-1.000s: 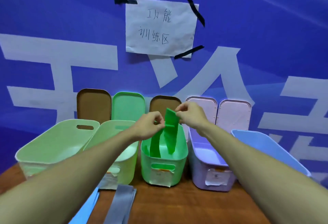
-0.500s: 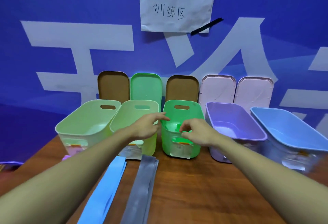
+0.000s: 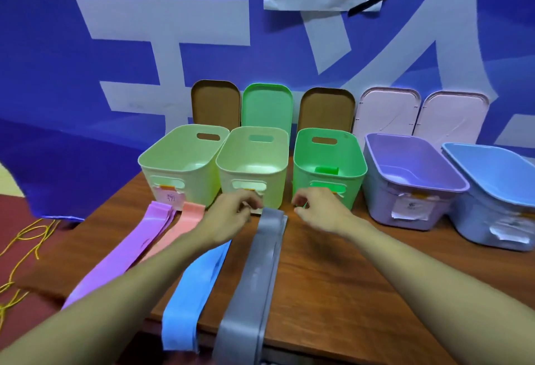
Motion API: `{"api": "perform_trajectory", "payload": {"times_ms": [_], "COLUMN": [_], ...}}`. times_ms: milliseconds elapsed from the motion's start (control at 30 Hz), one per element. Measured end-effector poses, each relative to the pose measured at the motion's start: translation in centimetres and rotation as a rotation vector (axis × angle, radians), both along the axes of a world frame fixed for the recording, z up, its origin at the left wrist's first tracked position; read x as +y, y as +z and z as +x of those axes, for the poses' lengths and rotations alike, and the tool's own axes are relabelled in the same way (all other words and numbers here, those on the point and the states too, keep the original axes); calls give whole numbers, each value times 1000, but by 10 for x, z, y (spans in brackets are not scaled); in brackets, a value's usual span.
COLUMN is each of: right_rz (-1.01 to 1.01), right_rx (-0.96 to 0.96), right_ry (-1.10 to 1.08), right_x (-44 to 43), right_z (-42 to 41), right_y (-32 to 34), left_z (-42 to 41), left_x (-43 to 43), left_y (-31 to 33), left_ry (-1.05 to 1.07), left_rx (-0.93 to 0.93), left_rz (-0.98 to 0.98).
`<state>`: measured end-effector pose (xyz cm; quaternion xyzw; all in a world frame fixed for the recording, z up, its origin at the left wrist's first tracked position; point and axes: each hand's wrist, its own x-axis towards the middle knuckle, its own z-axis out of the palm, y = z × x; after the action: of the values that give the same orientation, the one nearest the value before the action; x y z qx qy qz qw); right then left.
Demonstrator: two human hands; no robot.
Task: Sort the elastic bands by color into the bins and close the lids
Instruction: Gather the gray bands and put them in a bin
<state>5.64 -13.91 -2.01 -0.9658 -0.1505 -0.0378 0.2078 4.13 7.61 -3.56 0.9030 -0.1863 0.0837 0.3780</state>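
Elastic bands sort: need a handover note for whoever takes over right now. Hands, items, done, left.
Left hand: fingers curled beside the far end of the grey band; whether it grips is unclear.
Right hand: loosely curled, holding nothing.
Done: green band lies in the green bin.
On the table: purple band, pink band, blue band and the grey band.
Left: sort those four, then close the five bins; the lids stand upright behind them.
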Motion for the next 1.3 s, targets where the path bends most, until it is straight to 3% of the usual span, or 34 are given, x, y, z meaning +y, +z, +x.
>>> {"api": "perform_trajectory", "payload": {"times_ms": [133,300,367,667,867,1033,1300], "right_rz": [43,140,220,512,708,883,689], "right_rx": [88,83,82,-161,-189,-60,-17], "right_ry": [-44,-164,-186,-215,-328,-380,-450], "right_x": [12,17,20,24,21,-16,-52], "right_z": [8,25,30,27,15,2,-15], "right_y": [-36,-67,-78,-113,-104,-94,-106], "left_z": [-4,0,-4,-1,-7,-5,-3], "left_x": [1,-16,-23,-27,-27,-29,-32], "left_y": [-51,-76,-85,-98,-91,-88,-87], "left_ry": [69,295,375,346,296,300,291], "left_rx": [115,239,190,145,168,212,252], "left_rz": [13,-286,-326,-261,-240,-130,-92]}}
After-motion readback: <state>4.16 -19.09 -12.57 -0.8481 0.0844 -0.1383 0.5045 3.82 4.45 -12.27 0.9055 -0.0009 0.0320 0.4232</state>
